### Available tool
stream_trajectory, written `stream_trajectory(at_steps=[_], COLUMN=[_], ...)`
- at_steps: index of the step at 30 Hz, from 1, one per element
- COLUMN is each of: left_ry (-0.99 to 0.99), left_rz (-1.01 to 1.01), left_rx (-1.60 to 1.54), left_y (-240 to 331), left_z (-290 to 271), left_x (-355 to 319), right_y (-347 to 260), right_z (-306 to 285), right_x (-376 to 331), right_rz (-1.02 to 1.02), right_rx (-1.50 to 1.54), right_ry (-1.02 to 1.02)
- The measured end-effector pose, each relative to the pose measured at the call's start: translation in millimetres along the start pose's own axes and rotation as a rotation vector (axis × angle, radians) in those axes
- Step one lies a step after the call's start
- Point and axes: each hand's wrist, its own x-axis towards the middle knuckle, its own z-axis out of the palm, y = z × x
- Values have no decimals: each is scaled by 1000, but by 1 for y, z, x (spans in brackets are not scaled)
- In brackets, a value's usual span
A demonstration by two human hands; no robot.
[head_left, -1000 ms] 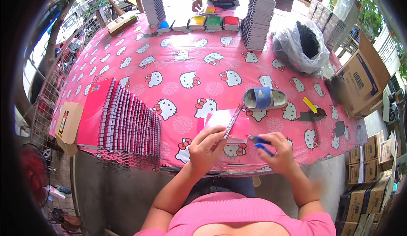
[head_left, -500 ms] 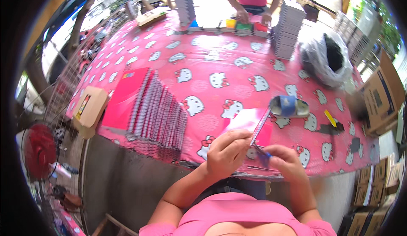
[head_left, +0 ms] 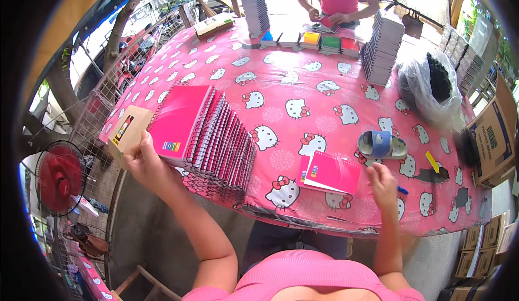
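At the near left corner of a tall stack of pink spiral notebooks (head_left: pixel 216 139), my left hand (head_left: pixel 145 160) is closed on the edge of the top notebook (head_left: pixel 181 120), thumb up beside its cover. Part of that grip is hidden behind the hand. My right hand (head_left: pixel 383 184) hovers over the table with loosely bent fingers apart, holding nothing. Just right of it lies a small tool with a blue handle (head_left: pixel 403 190). To its left, a pink notebook (head_left: pixel 335 172) rests on the table, with white pages and another pink cover showing under it.
A blue sandal (head_left: pixel 378 144) lies beyond my right hand. A cardboard box (head_left: pixel 130 130) sits left of the stack. Across the table, a co-worker's hands (head_left: pixel 338 18) handle small notebooks near tall notebook stacks (head_left: pixel 382 49). A plastic bag (head_left: pixel 427 87) with black contents stands at right.
The notebook held between my hands now lies atop the left stack, with my left hand at its edge. My right hand has let go of the blue-handled tool. The view has shifted slightly.
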Motion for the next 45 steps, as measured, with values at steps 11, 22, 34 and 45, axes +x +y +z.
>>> stream_trajectory(at_steps=[11, 22, 34, 45], left_ry=[18, -1063, -1253, -1201], left_rz=[700, 20, 198, 117], left_rx=[-264, 298, 357, 341], left_y=[87, -41, -33, -36], left_z=[11, 68, 93, 89], left_x=[-74, -232, -225, -228], right_y=[-5, 2, 122, 6], right_z=[33, 71, -183, -44], right_x=[-14, -9, 47, -8], right_rz=[-110, -342, 0, -598], right_rx=[281, 265, -878, -259], right_ry=[17, -119, 650, 154])
